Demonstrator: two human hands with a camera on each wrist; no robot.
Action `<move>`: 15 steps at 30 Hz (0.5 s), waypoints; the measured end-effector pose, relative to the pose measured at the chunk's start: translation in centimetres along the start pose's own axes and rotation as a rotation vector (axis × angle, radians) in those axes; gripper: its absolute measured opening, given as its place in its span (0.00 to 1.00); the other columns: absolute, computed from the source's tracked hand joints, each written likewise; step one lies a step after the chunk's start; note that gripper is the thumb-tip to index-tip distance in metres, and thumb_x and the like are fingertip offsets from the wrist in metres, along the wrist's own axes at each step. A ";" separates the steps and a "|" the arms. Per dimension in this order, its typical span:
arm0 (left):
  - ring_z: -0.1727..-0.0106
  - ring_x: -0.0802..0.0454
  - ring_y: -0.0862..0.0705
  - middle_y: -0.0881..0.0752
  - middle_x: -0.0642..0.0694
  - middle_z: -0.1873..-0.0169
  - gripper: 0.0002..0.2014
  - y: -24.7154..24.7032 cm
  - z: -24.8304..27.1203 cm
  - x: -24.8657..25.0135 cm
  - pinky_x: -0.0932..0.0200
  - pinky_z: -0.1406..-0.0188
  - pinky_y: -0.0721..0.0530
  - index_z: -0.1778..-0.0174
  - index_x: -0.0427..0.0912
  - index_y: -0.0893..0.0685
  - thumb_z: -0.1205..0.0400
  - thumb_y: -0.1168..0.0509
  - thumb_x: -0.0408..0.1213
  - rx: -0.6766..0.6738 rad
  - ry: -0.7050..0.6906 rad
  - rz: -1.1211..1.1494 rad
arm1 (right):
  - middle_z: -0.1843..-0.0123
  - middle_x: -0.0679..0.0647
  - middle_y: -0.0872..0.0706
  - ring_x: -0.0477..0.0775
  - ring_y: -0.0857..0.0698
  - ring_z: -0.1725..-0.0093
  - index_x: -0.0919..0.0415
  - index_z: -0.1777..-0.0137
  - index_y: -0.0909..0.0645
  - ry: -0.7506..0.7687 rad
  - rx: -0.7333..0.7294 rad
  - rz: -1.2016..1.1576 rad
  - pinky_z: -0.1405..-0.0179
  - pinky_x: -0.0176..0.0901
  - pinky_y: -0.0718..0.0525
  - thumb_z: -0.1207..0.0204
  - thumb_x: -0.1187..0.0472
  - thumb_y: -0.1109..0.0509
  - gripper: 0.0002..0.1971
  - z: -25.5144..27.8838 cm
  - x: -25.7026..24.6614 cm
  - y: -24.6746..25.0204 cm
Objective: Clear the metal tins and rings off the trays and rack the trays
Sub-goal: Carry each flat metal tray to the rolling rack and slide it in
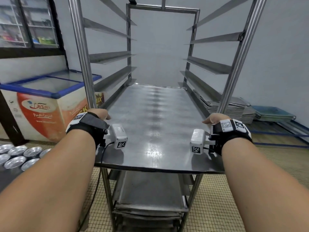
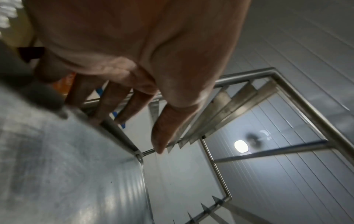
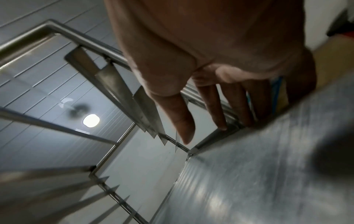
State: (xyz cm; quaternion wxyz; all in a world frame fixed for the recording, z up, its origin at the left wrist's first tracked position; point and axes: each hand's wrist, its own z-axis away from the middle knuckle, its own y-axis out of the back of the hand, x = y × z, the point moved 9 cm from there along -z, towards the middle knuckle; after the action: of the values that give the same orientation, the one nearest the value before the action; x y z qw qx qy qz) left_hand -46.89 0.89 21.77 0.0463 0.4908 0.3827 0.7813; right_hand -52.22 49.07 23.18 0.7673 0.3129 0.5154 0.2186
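Bare steel: one tray, flat and shining, part-way into one rack, far end well inside, near end jutting out over the tiled floor. Two hands on it, one per long side. Left hand at the left rim, thumb out straight above the sheet, fingers straight down past the edge; not curled round, so pressing rather than clutching. Right hand likewise at the right rim, thumb and fingers extended against the edge. Nothing lying on the tray. Lower down in the rack, more trays, count unclear. At far left, about eight round tins clustered together, all hollow. Behind the rack on the right, one pile of flat trays. One chest freezer at left.
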 end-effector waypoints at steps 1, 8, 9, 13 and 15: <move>0.33 0.37 0.18 0.21 0.36 0.28 0.32 0.4 0.1 -0.2 0.43 0.34 0.18 0.23 0.35 0.26 0.23 0.25 0.38 0.006 0.023 0.098 | 0.48 0.64 0.15 0.62 0.15 0.54 0.69 0.48 0.20 0.000 0.012 0.008 0.59 0.53 0.18 0.20 0.57 0.28 0.13 0.2 -0.2 0.4; 0.38 0.37 0.15 0.17 0.37 0.34 0.37 1.8 5.0 3.1 0.44 0.37 0.17 0.28 0.36 0.23 0.28 0.22 0.53 -0.107 -0.160 0.202 | 0.50 0.57 0.23 0.54 0.23 0.57 0.53 0.65 0.29 0.163 -0.012 0.110 0.38 0.49 0.21 0.17 0.56 0.34 0.14 1.9 -2.9 0.8; 0.42 0.38 0.14 0.15 0.39 0.39 0.34 1.5 6.1 3.2 0.46 0.42 0.15 0.30 0.35 0.23 0.26 0.23 0.52 -0.157 -0.181 0.195 | 0.54 0.56 0.21 0.53 0.23 0.60 0.56 0.63 0.27 0.145 -0.003 0.101 0.47 0.48 0.21 0.18 0.55 0.31 0.13 2.6 -3.0 1.1; 0.51 0.40 0.09 0.09 0.41 0.52 0.29 0.5 10.5 2.8 0.41 0.41 0.13 0.40 0.34 0.18 0.25 0.23 0.54 -0.268 -0.290 0.094 | 0.50 0.61 0.13 0.62 0.14 0.53 0.66 0.48 0.17 0.051 0.027 0.145 0.56 0.48 0.18 0.33 0.50 0.17 0.23 6.5 -1.7 1.7; 0.52 0.44 0.09 0.08 0.45 0.54 0.27 0.4 12.9 2.4 0.44 0.38 0.15 0.43 0.37 0.14 0.26 0.24 0.57 -0.285 -0.365 -0.008 | 0.52 0.58 0.11 0.59 0.14 0.57 0.65 0.48 0.15 0.081 -0.014 0.175 0.53 0.49 0.16 0.34 0.48 0.17 0.23 8.9 -1.3 1.1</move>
State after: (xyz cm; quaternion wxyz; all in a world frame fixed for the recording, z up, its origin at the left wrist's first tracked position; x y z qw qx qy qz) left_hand -37.69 8.81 26.70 0.1865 0.6111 0.2556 0.7255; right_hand -44.47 46.74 27.18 0.7259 0.3421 0.5152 0.3010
